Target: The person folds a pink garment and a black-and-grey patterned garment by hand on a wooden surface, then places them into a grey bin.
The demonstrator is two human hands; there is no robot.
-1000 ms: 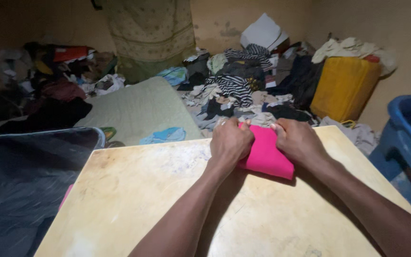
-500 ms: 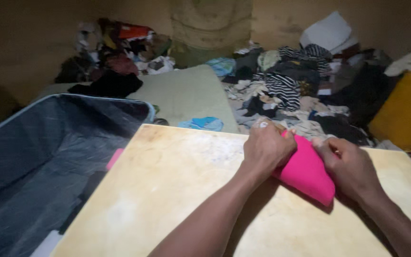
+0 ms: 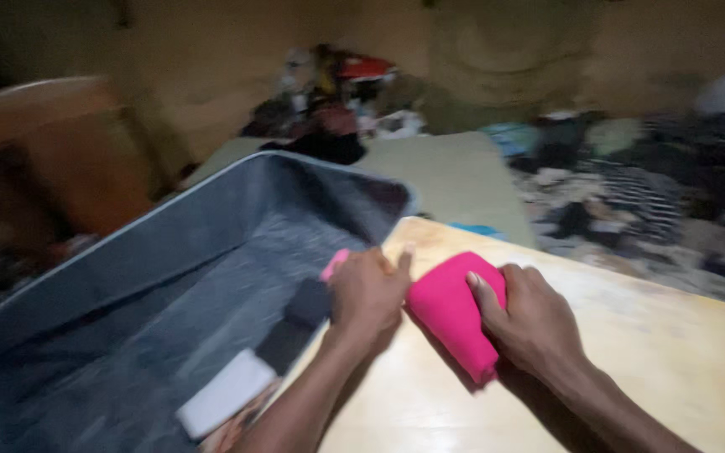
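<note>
At my far left the open suitcase (image 3: 169,277) is lying with its grey lining showing, and I am seeing a white folded piece (image 3: 224,393) and a dark rolled one (image 3: 299,323) already sitting in its near end, close under the table's edge. My left hand (image 3: 368,294) is closing its fingers on the near end of the pink rolled cloth (image 3: 453,312), right at the corner of the pale wooden table (image 3: 648,352). My right hand (image 3: 530,323) is wrapping over the other side of the roll, thumb on top, so both hands are gripping it between them and it is resting just above the tabletop, beside the case.

I am judging that the roll could spring loose: it is held only by pressure from two sides, and a slackening hand would let the outer layer unwind. The table corner is touching or nearly touching the suitcase wall, so the cloth could snag there or drop into the gap, where a sliver of pink (image 3: 334,264) is already showing.

For room, the suitcase floor is mostly bare toward its far end, and the tabletop to my right is wide and bare. Beyond, a green mat (image 3: 455,176) and heaps of clothes (image 3: 631,193) are blurring out.
</note>
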